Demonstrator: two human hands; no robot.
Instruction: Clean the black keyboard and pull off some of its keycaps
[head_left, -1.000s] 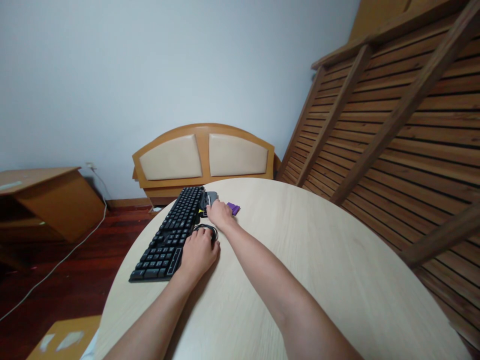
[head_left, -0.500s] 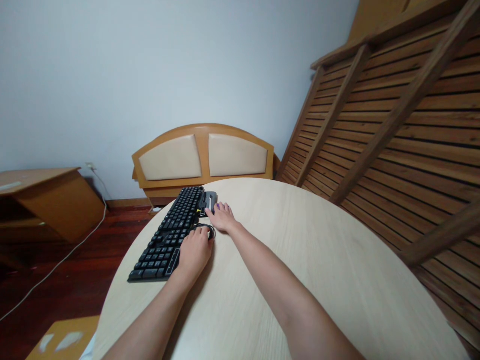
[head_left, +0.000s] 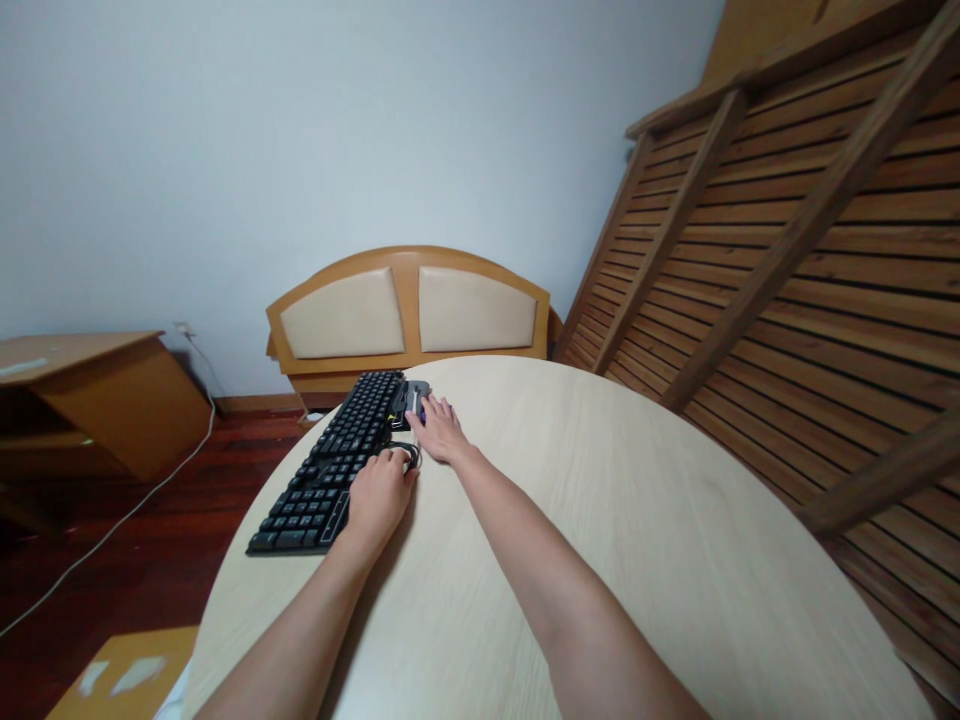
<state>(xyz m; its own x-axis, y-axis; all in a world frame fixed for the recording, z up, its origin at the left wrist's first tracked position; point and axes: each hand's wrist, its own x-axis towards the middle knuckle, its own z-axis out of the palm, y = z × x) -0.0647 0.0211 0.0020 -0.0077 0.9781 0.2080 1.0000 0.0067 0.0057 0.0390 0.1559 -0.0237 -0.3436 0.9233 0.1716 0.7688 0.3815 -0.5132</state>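
A black keyboard (head_left: 341, 440) lies lengthwise on the left part of the round pale table (head_left: 600, 480). My left hand (head_left: 381, 492) rests at its right long edge, fingers curled over a coiled black cable (head_left: 409, 452); the fingertips are partly hidden. Farther along the same side, my right hand (head_left: 437, 428) lies with its fingers spread, touching small items beside the keyboard. Among these are a grey flat object (head_left: 420, 387) with a whitish strip on it and a dark piece with a yellow mark (head_left: 393, 418). Something purple shows under the right fingers, too small to name.
Behind the table stands a headboard (head_left: 409, 300) with two cream panels. A slatted wooden frame (head_left: 787, 260) leans along the right. To the left are a wooden desk (head_left: 165, 400), a white cord (head_left: 142, 500) on the floor and a cardboard-coloured box (head_left: 120, 670).
The keyboard has shifted slightly left and away, together with the cable and the small items. Both my hands have moved the same way with them.
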